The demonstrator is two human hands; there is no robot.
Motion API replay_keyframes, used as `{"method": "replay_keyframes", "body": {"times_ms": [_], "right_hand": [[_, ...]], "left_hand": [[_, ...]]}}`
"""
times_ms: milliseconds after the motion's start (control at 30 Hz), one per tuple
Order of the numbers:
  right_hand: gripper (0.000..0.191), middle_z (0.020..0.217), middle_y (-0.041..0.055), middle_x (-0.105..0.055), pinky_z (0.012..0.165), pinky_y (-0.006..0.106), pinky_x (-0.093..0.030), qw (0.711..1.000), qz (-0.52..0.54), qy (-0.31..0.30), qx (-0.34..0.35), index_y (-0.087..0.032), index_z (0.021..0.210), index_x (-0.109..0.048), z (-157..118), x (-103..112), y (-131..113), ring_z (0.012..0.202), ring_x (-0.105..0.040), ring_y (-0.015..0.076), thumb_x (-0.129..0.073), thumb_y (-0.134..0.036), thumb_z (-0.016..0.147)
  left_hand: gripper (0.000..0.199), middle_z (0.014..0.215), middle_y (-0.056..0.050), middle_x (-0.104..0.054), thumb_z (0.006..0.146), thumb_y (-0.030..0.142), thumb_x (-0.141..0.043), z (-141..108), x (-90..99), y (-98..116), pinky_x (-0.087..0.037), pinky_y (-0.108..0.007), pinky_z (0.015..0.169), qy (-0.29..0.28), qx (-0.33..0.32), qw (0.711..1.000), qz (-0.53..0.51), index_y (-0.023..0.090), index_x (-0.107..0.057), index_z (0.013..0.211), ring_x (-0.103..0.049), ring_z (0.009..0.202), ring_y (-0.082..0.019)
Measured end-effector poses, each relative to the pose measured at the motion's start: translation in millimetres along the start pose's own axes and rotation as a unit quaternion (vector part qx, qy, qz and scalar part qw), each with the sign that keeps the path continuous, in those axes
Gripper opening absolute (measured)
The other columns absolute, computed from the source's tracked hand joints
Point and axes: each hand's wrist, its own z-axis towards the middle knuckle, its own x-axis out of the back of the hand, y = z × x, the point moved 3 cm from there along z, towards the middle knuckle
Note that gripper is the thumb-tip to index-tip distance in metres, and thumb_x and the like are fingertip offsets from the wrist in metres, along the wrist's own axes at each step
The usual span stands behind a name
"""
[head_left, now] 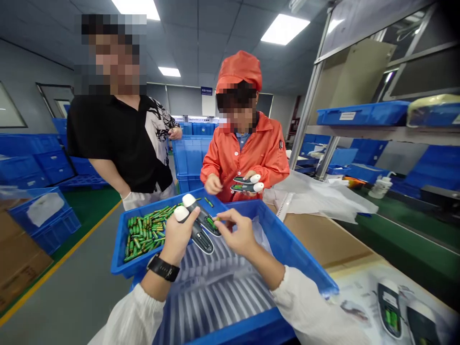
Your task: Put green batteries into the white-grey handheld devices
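Our left hand (178, 237): closed around two dark, white-ended devices at the centre of the frame, keeping them side by side, bays facing up.
Our right hand (239, 235): thumb and forefinger drawn near each other at the far device's bay; we cannot tell whether they pinch a battery or only touch it.
Far device (201, 216): green battery (211, 222) showing in its bay.
Near device (201, 238): bay open and dark, with no green that we can see, so we judge it unfilled.
Loose batteries (143, 232): plenty left, heaped in the blue tray (118, 247) left of centre.
Blue bin (309, 263): beneath our hands, with ribbed translucent packing (215, 297) inside.
Bench devices: at lower right, one (389, 309) has green batteries in its bay, and we judge it filled; beside it lies another (422, 326), cut off by the frame's bottom edge.
Co-worker in orange (244, 148): upper centre, holding two similar devices (247, 183), green showing in at least one.
Person in black (115, 139): upper left, standing beyond the tray.
Hard to make out: our fingertips cover part of the far bay, and we cannot count what sits inside.
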Motion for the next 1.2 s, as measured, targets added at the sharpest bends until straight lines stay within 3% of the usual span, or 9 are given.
{"method": "replay_keyframes", "body": {"times_ms": [100,200,367,467,567,700,933,1067,1200], "right_hand": [[0.012,0.091,0.0035,-0.073,0.067,0.026,-0.052,0.995,-0.040,-0.054,0.067,-0.021,0.097,-0.068,-6.2,-10.0,-5.8,0.071,-0.064,0.0133,-0.062,-0.031,0.091],[0.012,0.099,0.0063,-0.070,0.070,0.026,-0.051,0.993,-0.028,-0.056,0.098,-0.020,0.097,-0.068,-4.7,-9.6,-5.6,0.083,-0.064,0.0153,-0.063,-0.028,0.090],[0.011,0.083,0.0020,-0.068,0.061,0.024,-0.048,0.999,-0.010,0.001,0.050,-0.019,0.097,-0.068,0.1,-3.1,-2.4,0.060,-0.056,0.0106,-0.063,-0.025,0.090],[0.012,0.089,0.0043,-0.069,0.067,0.025,-0.051,0.997,-0.026,-0.027,0.073,-0.019,0.099,-0.069,-0.6,-6.1,-1.8,0.073,-0.062,0.0136,-0.061,-0.024,0.091],[0.020,0.108,0.0081,-0.067,0.086,0.031,-0.054,0.989,-0.073,-0.063,0.111,-0.021,0.108,-0.070,-3.1,-9.2,-0.3,0.098,-0.065,0.0182,-0.062,-0.025,0.091],[0.038,0.118,0.0092,-0.066,0.094,0.032,-0.056,0.980,-0.092,-0.119,0.132,-0.023,0.129,-0.062,-8.2,-12.9,7.7,0.105,-0.066,0.0183,-0.062,-0.031,0.092],[0.032,0.124,0.0140,-0.067,0.099,0.033,-0.058,0.966,-0.138,-0.069,0.208,-0.020,0.126,-0.067,-15.6,-22.0,23.5,0.116,-0.066,0.0206,-0.057,-0.030,0.097],[0.026,0.120,0.0125,-0.070,0.099,0.034,-0.057,0.972,-0.108,-0.068,0.197,-0.019,0.118,-0.070,-15.6,-20.7,19.9,0.116,-0.066,0.0214,-0.058,-0.028,0.097],[0.037,0.118,0.0100,-0.069,0.085,0.031,-0.059,0.991,-0.053,-0.062,0.105,-0.021,0.131,-0.058,-15.9,-14.3,12.2,0.098,-0.069,0.0185,-0.058,-0.027,0.095]], "left_hand": [[0.042,0.071,0.002,-0.061,0.064,0.048,-0.084,-1.9,0.3,-1.9,-0.043,-0.023,0.058,0.028,-0.032,0.999,0.011,0.016,-0.060,0.076,-0.054,0.063,-0.012],[0.041,0.072,0.002,-0.061,0.067,0.049,-0.082,-2.8,-0.2,-2.6,-0.043,-0.023,0.058,0.021,-0.042,0.998,0.031,0.015,-0.060,0.077,-0.054,0.064,-0.012],[0.042,0.067,0.004,-0.055,0.067,0.049,-0.083,-3.4,-1.3,-5.7,-0.039,-0.022,0.053,0.023,-0.058,0.996,0.061,0.015,-0.059,0.073,-0.049,0.060,-0.010],[0.042,0.071,0.002,-0.060,0.065,0.048,-0.084,-5.2,-3.9,-8.6,-0.043,-0.023,0.055,0.017,-0.031,0.999,0.018,0.015,-0.063,0.077,-0.054,0.063,-0.012],[0.045,0.077,-0.001,-0.064,0.061,0.046,-0.087,-8.5,-6.6,-8.6,-0.047,-0.025,0.059,0.017,0.019,0.999,-0.036,0.014,-0.066,0.083,-0.059,0.067,-0.014],[0.048,0.085,-0.004,-0.069,0.058,0.042,-0.089,-12.4,-8.0,-5.2,-0.052,-0.028,0.064,0.022,0.076,0.991,-0.108,0.013,-0.068,0.090,-0.064,0.074,-0.017],[0.049,0.088,-0.005,-0.070,0.059,0.039,-0.089,-11.6,-6.1,-13.6,-0.054,-0.029,0.065,0.037,0.119,0.981,-0.147,0.013,-0.069,0.094,-0.066,0.073,-0.017],[0.049,0.087,-0.005,-0.070,0.059,0.041,-0.088,-12.7,-7.0,-13.6,-0.053,-0.029,0.065,0.043,0.120,0.982,-0.143,0.013,-0.068,0.094,-0.065,0.071,-0.017],[0.043,0.077,-0.002,-0.066,0.065,0.048,-0.084,-6.3,3.6,3.1,-0.050,-0.027,0.061,0.051,0.011,0.997,-0.059,0.014,-0.065,0.084,-0.061,0.068,-0.016]]}}
